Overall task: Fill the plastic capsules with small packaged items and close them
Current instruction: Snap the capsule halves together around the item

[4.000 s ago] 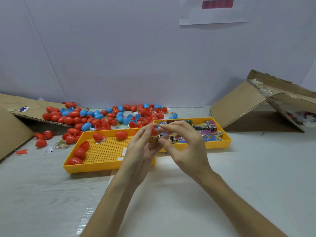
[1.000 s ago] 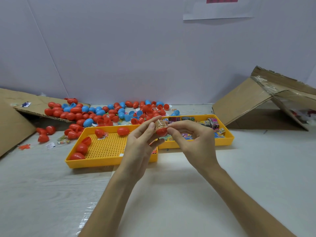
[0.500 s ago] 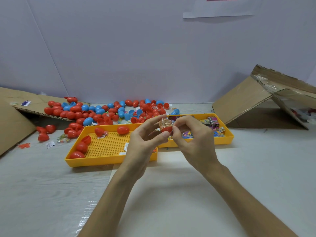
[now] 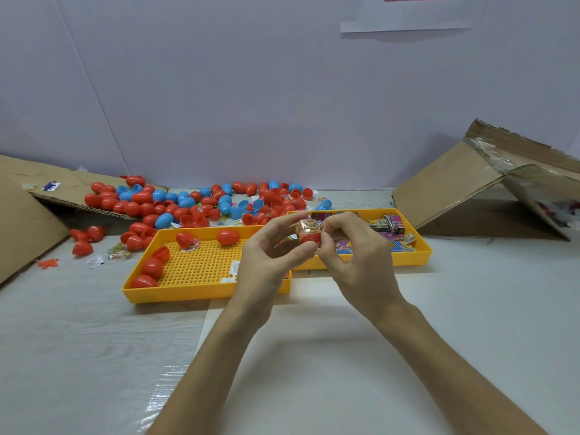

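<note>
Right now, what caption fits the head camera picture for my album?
Left hand and right hand tuck a gold packet into a red capsule half, yellow tray behind.

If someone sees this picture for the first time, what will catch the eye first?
The two hands at the centre: the left hand and the right hand pinch a red capsule half with a gold packet standing out of it. Farther back on the left lies a heap of red and blue capsules.

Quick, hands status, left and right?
Left hand: grips red plastic capsule half stuffed with gold-wrapped packet.
Right hand: pinches the same capsule half.
</note>
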Available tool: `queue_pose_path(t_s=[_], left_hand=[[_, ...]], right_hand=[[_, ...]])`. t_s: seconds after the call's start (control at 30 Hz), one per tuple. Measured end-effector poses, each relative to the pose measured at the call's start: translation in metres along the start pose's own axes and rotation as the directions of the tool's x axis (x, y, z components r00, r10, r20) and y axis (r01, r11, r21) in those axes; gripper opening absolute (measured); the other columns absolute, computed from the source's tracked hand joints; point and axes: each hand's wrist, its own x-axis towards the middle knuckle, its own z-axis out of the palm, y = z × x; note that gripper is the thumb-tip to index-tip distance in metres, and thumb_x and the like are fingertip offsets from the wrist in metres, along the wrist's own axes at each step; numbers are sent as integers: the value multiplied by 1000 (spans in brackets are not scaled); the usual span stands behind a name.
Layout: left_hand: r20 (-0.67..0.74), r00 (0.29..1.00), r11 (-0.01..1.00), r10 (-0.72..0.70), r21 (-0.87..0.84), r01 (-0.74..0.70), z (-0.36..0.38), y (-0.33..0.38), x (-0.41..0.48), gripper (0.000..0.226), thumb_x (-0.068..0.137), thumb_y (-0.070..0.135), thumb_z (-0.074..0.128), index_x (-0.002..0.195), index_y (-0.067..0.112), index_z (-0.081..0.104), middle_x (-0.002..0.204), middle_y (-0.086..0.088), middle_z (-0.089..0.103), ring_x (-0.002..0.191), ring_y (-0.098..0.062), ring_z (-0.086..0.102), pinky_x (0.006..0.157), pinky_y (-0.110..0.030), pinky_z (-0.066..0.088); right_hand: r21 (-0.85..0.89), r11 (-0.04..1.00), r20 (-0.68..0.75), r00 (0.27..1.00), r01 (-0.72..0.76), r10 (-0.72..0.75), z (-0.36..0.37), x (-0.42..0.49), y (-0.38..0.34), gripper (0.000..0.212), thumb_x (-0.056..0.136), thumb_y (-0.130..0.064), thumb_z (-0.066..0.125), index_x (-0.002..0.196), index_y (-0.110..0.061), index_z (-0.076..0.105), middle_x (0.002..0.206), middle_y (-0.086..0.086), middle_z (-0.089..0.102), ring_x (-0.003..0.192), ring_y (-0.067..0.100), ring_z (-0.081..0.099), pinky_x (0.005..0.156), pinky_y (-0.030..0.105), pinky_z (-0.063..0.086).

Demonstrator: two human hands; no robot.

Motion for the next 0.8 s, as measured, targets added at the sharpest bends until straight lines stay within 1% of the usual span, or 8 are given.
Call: queue_pose_path(t_s=[0.2, 0.43, 0.5, 0.53, 0.57, 0.63, 0.7, 0.8], left_hand=[[-20, 1000, 1000, 18, 22, -18, 1, -1, 0, 42, 73, 23, 81, 114, 33, 74, 110, 2, 76, 103, -17, 73, 79, -22, 57], [-46, 999, 998, 13, 64, -10, 1, -2, 1, 42, 73, 28, 81, 114, 34, 73, 111, 6, 76, 105, -14, 72, 78, -22, 58], [-17, 1000, 999, -13, 47, 14, -1, -2, 1, 45, 76, 26, 79, 120, 33, 70, 113, 5, 75, 109, -16, 71, 81, -25, 59], [0, 1000, 999, -31, 28, 31, -2, -2, 2, 48, 78, 25, 78, 124, 32, 68, 116, 4, 75, 111, -17, 70, 83, -26, 59], [13, 999, 999, -50, 3, 50, -4, -2, 3, 50, 80, 23, 76, 129, 30, 65, 118, 3, 74, 113, -18, 69, 85, -27, 59], [26, 995, 992, -93, -84, 95, -6, -1, 4, 53, 84, 18, 72, 134, 23, 59, 119, -2, 74, 114, -23, 70, 86, -28, 59], [33, 990, 973, -134, -183, 138, -6, 0, 4, 48, 86, 13, 69, 132, 18, 59, 118, -6, 74, 113, -27, 70, 86, -29, 59], [70, 985, 960, -156, -223, 168, -4, -1, 3, 38, 91, 8, 65, 129, 16, 64, 120, -9, 72, 112, -28, 70, 85, -28, 58]], right_hand=[[2, 1000, 1, 1000, -7, 7, 2, 0, 1, 8, 94, -14, 55, 92, -7, 59, 85, 0, 61, 79, 0, 51, 75, 5, 41], [18, 1000, 34, 999, -12, 11, 1, -1, 1, 9, 94, -12, 55, 91, -6, 60, 85, 1, 61, 79, 5, 55, 74, 6, 44], [81, 993, 35, 996, -83, 80, 2, -1, -1, 4, 94, -10, 59, 90, -8, 62, 85, -1, 63, 80, 7, 60, 74, 8, 46], [152, 976, 39, 987, -157, 153, 2, -1, -2, 4, 93, -10, 60, 90, -10, 63, 85, -4, 65, 82, 9, 64, 74, 11, 48], [248, 937, 57, 969, -245, 239, 2, 0, -3, 5, 94, -11, 60, 90, -12, 64, 86, -7, 68, 84, 10, 67, 74, 14, 50], [417, 825, 114, 923, -381, 368, 1, 3, -4, 8, 96, -14, 57, 94, -13, 65, 91, -5, 72, 85, 15, 71, 74, 19, 52], [471, 780, 127, 907, -412, 401, -1, 6, -3, 10, 97, -14, 57, 99, -16, 66, 95, -3, 74, 84, 17, 73, 73, 24, 54], [436, 807, 110, 914, -398, 391, -3, 8, -2, 12, 95, -18, 62, 101, -24, 70, 98, -4, 73, 86, 16, 71, 76, 32, 58]])
